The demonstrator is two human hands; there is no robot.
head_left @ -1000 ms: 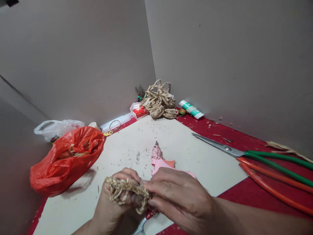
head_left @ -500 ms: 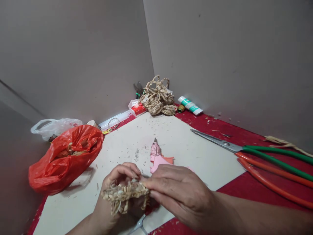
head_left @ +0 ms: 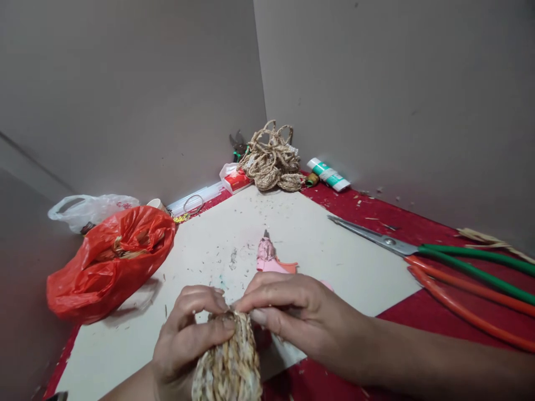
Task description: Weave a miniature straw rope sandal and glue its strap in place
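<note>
A piece of braided straw work (head_left: 232, 365), made of several plaited rows side by side, is held low in front of me. My left hand (head_left: 188, 334) grips its left side, with the thumb pressed on the upper face near the top edge. At that same top edge, the thumb and fingers of my right hand (head_left: 288, 312) pinch the straw work. Just beyond my right hand lies a pink glue gun (head_left: 267, 257) with an orange trigger, its nozzle pointing away from me. The hand hides its handle.
Large scissors (head_left: 390, 243) with green and orange handles lie at right. A red plastic bag (head_left: 104, 278) holding straw sits left. A heap of braided straw cord (head_left: 270, 161) fills the back corner, near a green-and-white packet (head_left: 329, 174). Scraps dot the white board (head_left: 313, 228).
The straw work has turned so its broad plaited face now shows instead of its ragged edge. Both hands have shifted their grip along it; the small scissors beneath are no longer visible.
</note>
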